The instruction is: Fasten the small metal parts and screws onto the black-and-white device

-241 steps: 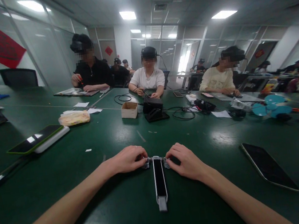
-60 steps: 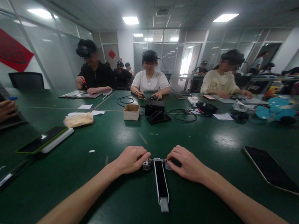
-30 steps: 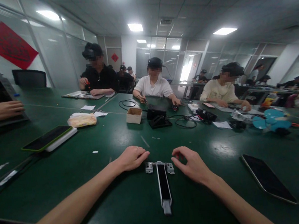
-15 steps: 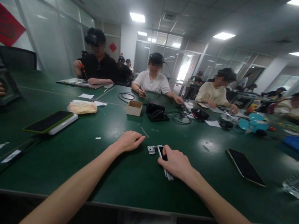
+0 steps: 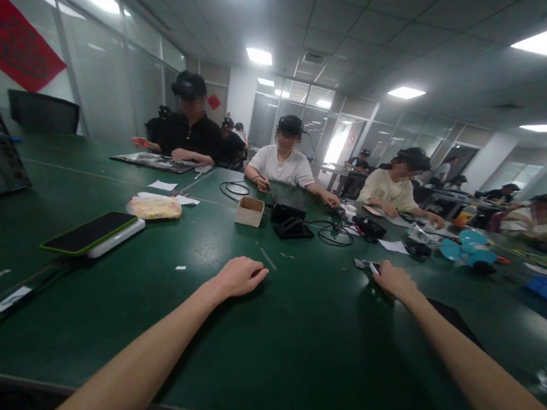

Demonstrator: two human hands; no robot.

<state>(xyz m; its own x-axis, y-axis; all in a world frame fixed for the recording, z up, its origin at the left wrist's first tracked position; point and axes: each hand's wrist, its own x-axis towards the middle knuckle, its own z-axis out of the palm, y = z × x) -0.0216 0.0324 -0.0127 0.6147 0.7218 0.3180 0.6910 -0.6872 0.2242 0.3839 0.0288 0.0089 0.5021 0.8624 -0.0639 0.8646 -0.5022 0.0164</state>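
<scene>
While your right hand point(image 5: 395, 279) clamps the slim silver-and-black, metal-bracketed bar point(image 5: 375, 269) over the right side of the glossy green tabletop point(image 5: 299, 363), the step looks like repositioning; your next move calls for steady pressure. Your left hand point(image 5: 240, 276) rests apart, its closure unclear.

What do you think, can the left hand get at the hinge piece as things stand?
Probably not right away: the hinge piece is in the right hand, which covers much of it, and a stretch of table separates it from the left hand.
</scene>
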